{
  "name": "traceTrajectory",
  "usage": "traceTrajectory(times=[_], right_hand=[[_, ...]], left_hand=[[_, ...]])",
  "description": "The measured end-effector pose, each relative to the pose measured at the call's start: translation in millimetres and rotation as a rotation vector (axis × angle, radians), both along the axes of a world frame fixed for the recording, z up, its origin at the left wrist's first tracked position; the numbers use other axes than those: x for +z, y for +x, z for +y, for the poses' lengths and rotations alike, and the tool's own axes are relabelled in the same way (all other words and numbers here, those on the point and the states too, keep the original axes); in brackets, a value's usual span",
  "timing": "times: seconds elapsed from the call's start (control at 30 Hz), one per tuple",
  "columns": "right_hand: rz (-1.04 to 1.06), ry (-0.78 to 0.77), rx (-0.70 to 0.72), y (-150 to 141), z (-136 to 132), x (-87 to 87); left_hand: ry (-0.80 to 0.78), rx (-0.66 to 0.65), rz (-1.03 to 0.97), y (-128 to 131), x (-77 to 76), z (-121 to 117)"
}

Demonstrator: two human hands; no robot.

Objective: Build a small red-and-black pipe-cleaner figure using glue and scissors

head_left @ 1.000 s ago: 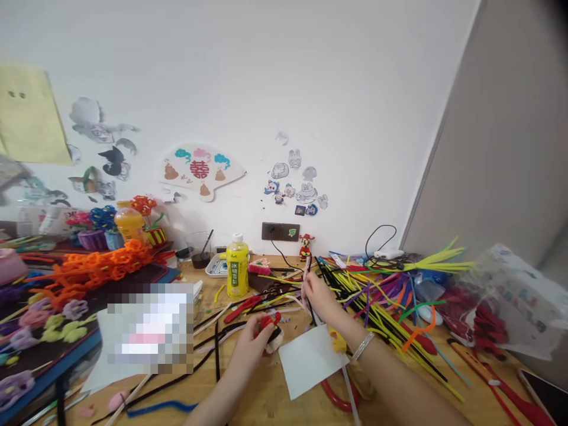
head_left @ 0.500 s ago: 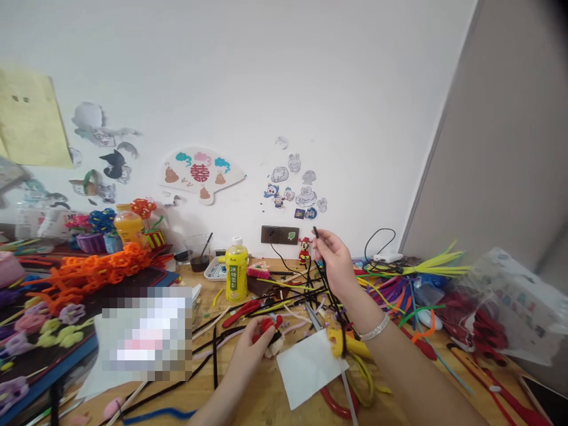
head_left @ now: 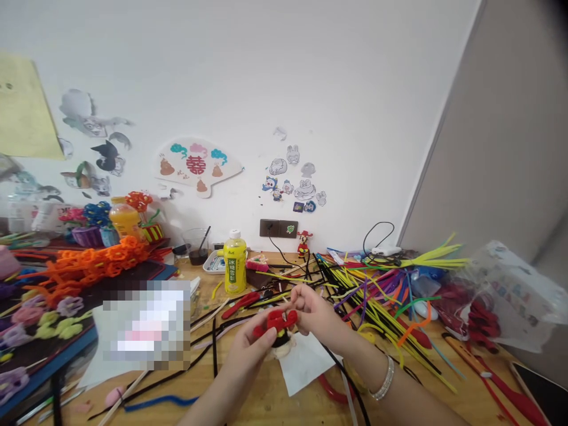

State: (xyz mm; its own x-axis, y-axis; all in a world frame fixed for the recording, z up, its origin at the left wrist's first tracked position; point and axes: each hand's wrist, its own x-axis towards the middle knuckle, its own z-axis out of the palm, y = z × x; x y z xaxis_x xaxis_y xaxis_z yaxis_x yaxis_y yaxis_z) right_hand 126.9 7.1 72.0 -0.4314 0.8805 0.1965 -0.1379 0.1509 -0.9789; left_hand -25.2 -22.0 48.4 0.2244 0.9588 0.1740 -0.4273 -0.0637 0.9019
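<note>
A small pipe-cleaner figure (head_left: 280,332) with a red top, a black middle and a cream base sits between my hands above the workbench. My left hand (head_left: 251,349) wraps around its lower side. My right hand (head_left: 316,314) pinches the red top from the right, and its fingers hide part of it. A black pipe cleaner (head_left: 344,373) runs down from near my right hand across a white paper sheet (head_left: 306,364). The sheet lies directly below the figure.
A heap of colored pipe cleaners (head_left: 377,302) covers the bench to the right, beside a plastic bag (head_left: 506,290). A yellow bottle (head_left: 235,263) stands behind my hands. Orange pipe-cleaner flowers (head_left: 93,266) lie on a dark board at left.
My right hand has come down from near the wall to the figure, and the black pipe cleaner has dropped with it. The figure has risen slightly between my hands.
</note>
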Motion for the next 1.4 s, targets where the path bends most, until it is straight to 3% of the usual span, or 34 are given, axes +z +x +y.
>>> traceTrajectory(times=[0.1, 0.23, 0.5, 0.57, 0.67, 0.77, 0.83, 0.97, 1.07, 1.27, 1.4], right_hand=[[-0.050, 0.033, 0.030, 4.2, -0.6, -4.8], [-0.147, 0.098, -0.039, 22.2, 1.0, -15.6], [-0.231, 0.030, -0.242, 96.3, 2.7, -47.5], [-0.305, 0.042, -0.295, 113.6, 0.3, -47.7], [-0.496, 0.179, -0.337, 127.3, -4.8, -38.5], [-0.623, 0.288, -0.366, 118.3, -13.0, -24.7], [-0.598, 0.279, -0.317, 99.4, -20.0, -17.0], [-0.212, 0.076, -0.075, 49.0, -30.0, -11.5], [-0.031, -0.108, -0.051, 23.4, -28.6, -16.4], [-0.087, -0.122, -0.158, 20.9, -18.8, -31.2], [-0.036, -0.209, -0.073, 22.1, -21.2, -38.1]], left_hand=[[-0.067, -0.004, -0.067, -1.6, 4.7, 1.2], [-0.103, 0.065, -0.119, -6.2, 10.8, 3.5], [-0.153, 0.120, -0.172, -8.2, 11.0, 4.6], [-0.159, 0.103, -0.177, -8.1, 9.3, 5.7], [-0.140, 0.065, -0.165, -7.8, 6.3, 7.3], [-0.116, 0.024, -0.092, -5.2, 2.9, 6.8], [-0.090, 0.015, -0.039, -2.1, 0.5, 5.1], [-0.023, 0.024, 0.026, 3.2, -4.0, 1.5], [-0.004, 0.034, 0.079, 4.5, -4.4, -0.3], [-0.018, 0.038, 0.138, 4.9, -7.6, 2.4], [-0.009, 0.014, 0.205, 4.3, -15.1, 8.4]])
